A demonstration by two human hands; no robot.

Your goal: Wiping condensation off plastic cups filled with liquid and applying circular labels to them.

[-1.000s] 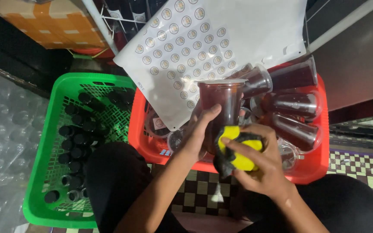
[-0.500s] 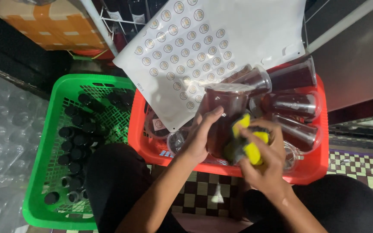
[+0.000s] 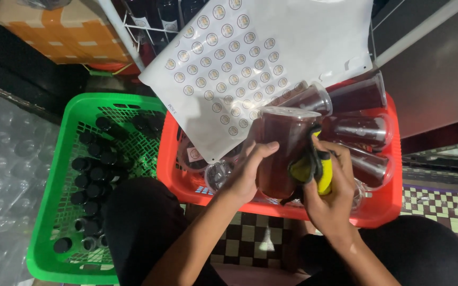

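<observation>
Sticker sheet (image 3: 250,63) overhangs cup-crowded red basket (image 3: 393,206).

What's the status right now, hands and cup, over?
Left hand grips sealed cup of dark drink. Right hand presses yellow cloth to cup's side. Sticker sheet leans just behind, over red basket.

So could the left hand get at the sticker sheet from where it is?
Probably yes. The left hand is wrapped around the cup, so it is occupied, but the sticker sheet lies just above it with its lower edge uncovered and nothing between.
</observation>
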